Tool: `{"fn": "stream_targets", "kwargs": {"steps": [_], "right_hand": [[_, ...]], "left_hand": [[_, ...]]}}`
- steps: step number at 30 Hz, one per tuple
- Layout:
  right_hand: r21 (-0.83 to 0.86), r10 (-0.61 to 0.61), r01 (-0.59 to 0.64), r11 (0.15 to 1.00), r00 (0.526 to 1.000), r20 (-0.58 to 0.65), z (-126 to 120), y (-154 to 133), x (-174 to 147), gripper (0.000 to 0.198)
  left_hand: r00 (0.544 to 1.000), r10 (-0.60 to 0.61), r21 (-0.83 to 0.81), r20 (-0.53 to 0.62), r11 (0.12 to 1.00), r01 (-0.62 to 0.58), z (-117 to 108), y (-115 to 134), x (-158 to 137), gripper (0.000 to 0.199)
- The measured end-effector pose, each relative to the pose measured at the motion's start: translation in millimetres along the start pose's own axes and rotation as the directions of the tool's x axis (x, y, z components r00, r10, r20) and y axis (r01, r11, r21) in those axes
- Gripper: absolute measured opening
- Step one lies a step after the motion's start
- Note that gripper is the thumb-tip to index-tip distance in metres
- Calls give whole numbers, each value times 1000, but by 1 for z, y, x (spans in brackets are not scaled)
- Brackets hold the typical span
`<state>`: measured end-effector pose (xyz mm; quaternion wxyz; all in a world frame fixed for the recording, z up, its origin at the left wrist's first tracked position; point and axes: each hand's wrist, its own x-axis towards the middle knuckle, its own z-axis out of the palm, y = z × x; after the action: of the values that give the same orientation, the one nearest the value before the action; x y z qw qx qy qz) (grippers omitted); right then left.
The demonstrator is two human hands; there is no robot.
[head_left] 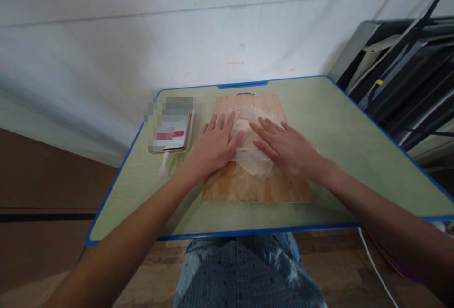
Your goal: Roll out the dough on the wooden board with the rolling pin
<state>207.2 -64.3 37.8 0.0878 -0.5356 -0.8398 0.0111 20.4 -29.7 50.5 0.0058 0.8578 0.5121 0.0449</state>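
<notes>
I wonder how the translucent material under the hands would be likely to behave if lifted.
The translucent material would probably droop, since it looks thin and wrinkled. It is likely light too, as the tone of the wooden board shows through it.

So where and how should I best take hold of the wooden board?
Probably by the thin curved handle at the middle of its far edge, coming from the far side: it sticks out past the wood, while the wooden board lies flat, with your left hand and right hand over its middle.
</notes>
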Motion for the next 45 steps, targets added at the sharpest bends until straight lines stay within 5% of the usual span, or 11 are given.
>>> {"fn": "stream_targets", "kwargs": {"steps": [6, 13, 21, 28, 35, 39, 45], "right_hand": [[19, -45, 47, 999, 997, -69, 0, -19, -35, 53], [62, 16, -14, 998, 1000, -22, 3, 12, 8, 60], [45, -92, 96, 994, 993, -75, -1, -10, -35, 51], [154, 52, -49, 987, 999, -13, 3, 21, 13, 56], [101, -62, 68, 993, 996, -64, -3, -6, -38, 55], [152, -47, 57, 987, 997, -69, -5, -2, -37, 52], [-6, -92, 94, 996, 962, -257, 5, 5, -41, 44]], "left_hand": [[996, 54, 44, -70, 998, -51, 4, 10, -40, 58], [1000, -17, 32, -27, 999, 17, -1, 2, 5, 60], [995, 104, 39, 2, 994, -104, -2, 14, -45, 57], [999, -1, -4, 35, 1000, 1, -1, -2, 2, 66], [995, 92, 25, -50, 996, -91, -1, 14, -48, 63], [992, 47, 48, -114, 998, -42, 3, 12, -33, 63], [990, 65, 76, -125, 996, -56, 4, 17, -44, 62]]}}
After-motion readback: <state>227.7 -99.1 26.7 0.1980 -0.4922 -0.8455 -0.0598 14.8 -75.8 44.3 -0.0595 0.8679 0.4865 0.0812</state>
